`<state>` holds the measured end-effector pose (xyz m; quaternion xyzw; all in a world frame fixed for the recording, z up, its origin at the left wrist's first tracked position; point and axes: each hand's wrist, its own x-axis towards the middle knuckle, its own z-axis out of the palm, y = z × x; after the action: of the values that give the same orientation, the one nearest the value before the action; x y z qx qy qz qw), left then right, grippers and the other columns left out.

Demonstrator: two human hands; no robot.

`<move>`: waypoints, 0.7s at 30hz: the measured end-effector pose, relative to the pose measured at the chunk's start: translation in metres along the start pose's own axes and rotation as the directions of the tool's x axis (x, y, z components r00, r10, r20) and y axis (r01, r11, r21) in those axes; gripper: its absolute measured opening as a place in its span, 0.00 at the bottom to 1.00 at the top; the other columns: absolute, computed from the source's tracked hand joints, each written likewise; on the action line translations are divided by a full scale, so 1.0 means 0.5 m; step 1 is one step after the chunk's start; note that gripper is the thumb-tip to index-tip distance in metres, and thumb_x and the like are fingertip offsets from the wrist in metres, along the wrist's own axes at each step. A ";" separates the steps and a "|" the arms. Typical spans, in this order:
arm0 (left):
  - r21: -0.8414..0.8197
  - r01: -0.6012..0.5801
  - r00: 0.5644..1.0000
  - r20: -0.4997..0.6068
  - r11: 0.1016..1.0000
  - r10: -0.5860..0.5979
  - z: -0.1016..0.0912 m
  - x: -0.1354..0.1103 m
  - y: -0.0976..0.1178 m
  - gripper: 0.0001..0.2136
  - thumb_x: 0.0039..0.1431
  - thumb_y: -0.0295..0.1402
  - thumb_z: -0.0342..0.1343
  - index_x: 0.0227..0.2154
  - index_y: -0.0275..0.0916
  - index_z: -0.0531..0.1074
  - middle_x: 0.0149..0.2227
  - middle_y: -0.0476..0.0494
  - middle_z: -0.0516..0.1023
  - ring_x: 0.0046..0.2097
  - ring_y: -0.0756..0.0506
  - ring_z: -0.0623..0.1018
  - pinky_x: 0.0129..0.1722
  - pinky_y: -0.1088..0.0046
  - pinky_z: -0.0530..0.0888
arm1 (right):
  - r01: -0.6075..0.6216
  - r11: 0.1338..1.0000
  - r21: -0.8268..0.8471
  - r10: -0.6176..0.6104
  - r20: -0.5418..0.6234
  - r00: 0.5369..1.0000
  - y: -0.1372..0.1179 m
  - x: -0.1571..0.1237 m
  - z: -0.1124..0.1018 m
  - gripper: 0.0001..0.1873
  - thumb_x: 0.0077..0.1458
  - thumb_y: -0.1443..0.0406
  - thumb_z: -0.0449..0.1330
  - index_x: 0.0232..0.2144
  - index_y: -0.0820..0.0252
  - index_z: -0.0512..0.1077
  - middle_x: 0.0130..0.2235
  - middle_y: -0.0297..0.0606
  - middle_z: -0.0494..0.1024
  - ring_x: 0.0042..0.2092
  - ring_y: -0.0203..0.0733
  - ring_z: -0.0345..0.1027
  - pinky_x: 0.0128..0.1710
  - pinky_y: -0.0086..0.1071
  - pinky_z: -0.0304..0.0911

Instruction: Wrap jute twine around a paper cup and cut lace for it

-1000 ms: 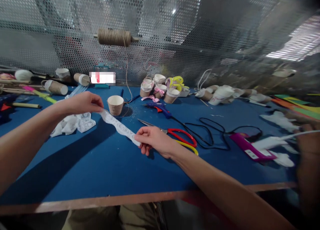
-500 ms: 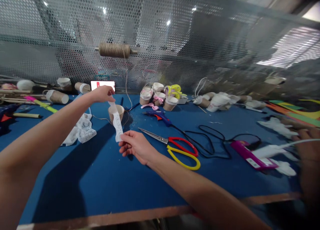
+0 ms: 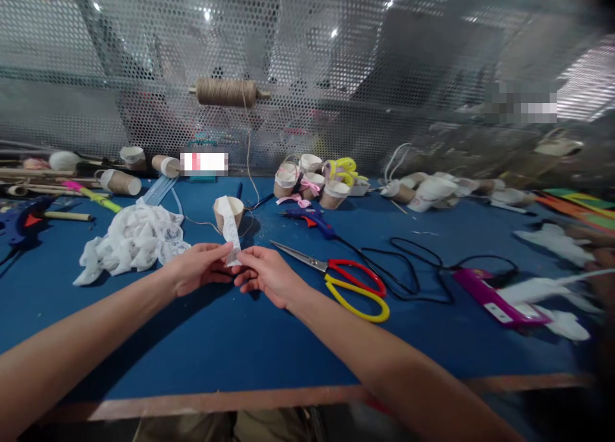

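Both hands meet at the near end of a strip of white lace ribbon. My left hand pinches its end from the left. From the right, my right hand pinches the same end, fingertips almost touching the left ones. The strip's far end lies over the front of a small brown cup with a pale rim, standing just beyond my hands. A loose heap of white lace lies left of the cup. Right of my right hand are scissors with one red and one yellow handle.
A blue glue gun with a black cord lies behind the scissors, and another glue gun is at far left. Several decorated cups stand at the back. A twine spool hangs on the mesh. A magenta power strip lies right.
My left hand has come down toward me from the strip's upper end to its near end, beside my right hand. The strip's far end now rests against the cup.
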<state>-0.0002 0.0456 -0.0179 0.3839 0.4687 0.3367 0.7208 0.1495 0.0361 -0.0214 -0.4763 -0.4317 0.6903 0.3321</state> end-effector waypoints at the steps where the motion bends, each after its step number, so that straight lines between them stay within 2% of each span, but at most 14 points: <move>1: -0.005 -0.009 1.000 -0.006 1.000 0.009 0.004 0.006 -0.001 0.11 0.49 0.35 0.60 0.22 0.32 0.69 0.20 0.46 0.73 0.23 0.51 0.74 0.27 0.75 0.73 | 0.002 1.000 -0.018 -0.002 0.005 1.000 0.000 0.000 0.002 0.06 0.57 0.68 0.52 0.27 0.62 0.63 0.25 0.31 0.71 0.20 0.28 0.66 0.18 0.21 0.62; 4: -0.041 -0.025 1.000 -0.015 0.999 0.024 0.008 0.021 -0.001 0.08 0.48 0.31 0.61 0.21 0.32 0.69 0.18 0.48 0.71 0.20 0.54 0.71 0.21 0.80 0.70 | 0.014 0.993 -0.116 -0.012 0.022 1.000 -0.007 -0.009 0.002 0.07 0.57 0.67 0.51 0.27 0.61 0.63 0.26 0.33 0.71 0.22 0.30 0.66 0.19 0.24 0.63; 6: -0.063 -0.030 0.999 -0.016 0.998 0.029 0.008 0.026 -0.005 0.08 0.47 0.29 0.62 0.21 0.32 0.69 0.18 0.49 0.71 0.20 0.54 0.70 0.20 0.81 0.69 | 0.047 0.975 -0.218 -0.048 0.001 0.999 -0.018 -0.026 -0.013 0.06 0.56 0.66 0.52 0.28 0.61 0.64 0.27 0.34 0.71 0.24 0.32 0.67 0.22 0.27 0.65; 8: -0.089 -0.034 0.999 -0.018 0.995 0.032 0.006 0.029 -0.011 0.08 0.45 0.29 0.63 0.21 0.33 0.69 0.18 0.50 0.71 0.19 0.55 0.69 0.19 0.82 0.68 | 0.101 0.937 -0.333 -0.131 -0.071 0.989 -0.030 -0.055 -0.046 0.02 0.53 0.67 0.56 0.30 0.60 0.66 0.30 0.36 0.71 0.29 0.36 0.68 0.30 0.31 0.67; 10: -0.113 -0.039 0.999 -0.019 0.993 0.037 0.005 0.029 -0.016 0.09 0.44 0.29 0.64 0.21 0.33 0.68 0.18 0.52 0.69 0.19 0.56 0.67 0.18 0.83 0.66 | 0.143 0.845 -0.515 -0.263 -0.168 0.950 -0.037 -0.094 -0.094 0.06 0.50 0.69 0.58 0.33 0.59 0.68 0.37 0.38 0.72 0.39 0.39 0.67 0.43 0.36 0.63; 11: -0.124 -0.042 0.999 -0.019 0.991 0.040 0.004 0.030 -0.017 0.09 0.43 0.29 0.64 0.21 0.33 0.68 0.18 0.53 0.69 0.18 0.57 0.66 0.17 0.83 0.65 | 0.154 0.618 -0.771 -0.416 -0.155 0.896 -0.037 -0.114 -0.121 0.09 0.50 0.70 0.56 0.37 0.59 0.68 0.40 0.41 0.72 0.43 0.42 0.66 0.47 0.39 0.61; 12: -0.134 -0.046 0.999 -0.019 0.990 0.044 0.004 0.030 -0.018 0.10 0.42 0.30 0.65 0.20 0.33 0.68 0.17 0.54 0.67 0.18 0.57 0.65 0.16 0.84 0.64 | 0.078 0.377 -0.923 -0.480 -0.123 0.868 -0.035 -0.133 -0.148 0.13 0.50 0.70 0.55 0.41 0.60 0.68 0.44 0.44 0.71 0.46 0.46 0.64 0.49 0.42 0.58; 13: -0.143 -0.051 0.999 -0.020 0.988 0.049 0.005 0.030 -0.019 0.11 0.41 0.30 0.65 0.19 0.33 0.67 0.16 0.54 0.66 0.18 0.58 0.64 0.16 0.84 0.62 | -0.024 0.183 -0.983 -0.473 -0.110 0.874 -0.032 -0.149 -0.172 0.18 0.49 0.72 0.54 0.44 0.63 0.67 0.45 0.48 0.71 0.48 0.49 0.64 0.49 0.44 0.58; 14: -0.152 -0.057 0.998 -0.022 0.987 0.054 0.005 0.030 -0.019 0.12 0.41 0.31 0.66 0.18 0.33 0.66 0.15 0.55 0.64 0.17 0.58 0.62 0.15 0.85 0.61 | -0.123 0.043 -0.991 -0.415 -0.130 0.900 -0.027 -0.161 -0.194 0.21 0.48 0.73 0.54 0.47 0.66 0.66 0.45 0.51 0.71 0.48 0.51 0.65 0.47 0.43 0.60; 15: -0.161 -0.062 0.998 -0.025 0.985 0.059 0.006 0.030 -0.018 0.13 0.40 0.31 0.66 0.17 0.33 0.65 0.15 0.56 0.62 0.17 0.59 0.61 0.15 0.85 0.60 | -0.196 -0.056 -0.979 -0.368 -0.162 0.916 -0.022 -0.168 -0.212 0.25 0.46 0.74 0.54 0.49 0.67 0.65 0.45 0.53 0.72 0.47 0.52 0.65 0.46 0.43 0.60; 17: -0.177 -0.068 0.998 -0.027 0.982 0.064 0.008 0.030 -0.017 0.14 0.39 0.31 0.67 0.16 0.33 0.64 0.14 0.57 0.60 0.16 0.59 0.59 0.14 0.85 0.58 | -0.241 -0.116 -0.964 -0.324 -0.193 0.926 -0.014 -0.171 -0.235 0.28 0.45 0.75 0.53 0.52 0.70 0.63 0.44 0.55 0.72 0.47 0.54 0.66 0.46 0.43 0.60; 21: -0.202 -0.059 0.998 -0.001 0.978 0.060 0.010 0.027 -0.015 0.14 0.40 0.30 0.66 0.16 0.33 0.64 0.12 0.57 0.59 0.16 0.60 0.57 0.14 0.86 0.55 | -0.236 -0.104 -0.966 -0.305 -0.195 0.932 -0.016 -0.155 -0.242 0.32 0.45 0.74 0.53 0.56 0.70 0.60 0.45 0.56 0.71 0.46 0.54 0.66 0.44 0.41 0.61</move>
<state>0.0100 0.0521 -0.0287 0.3233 0.4186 0.4028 0.7470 0.2895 0.0055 -0.0065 -0.6675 -0.7429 0.0285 -0.0424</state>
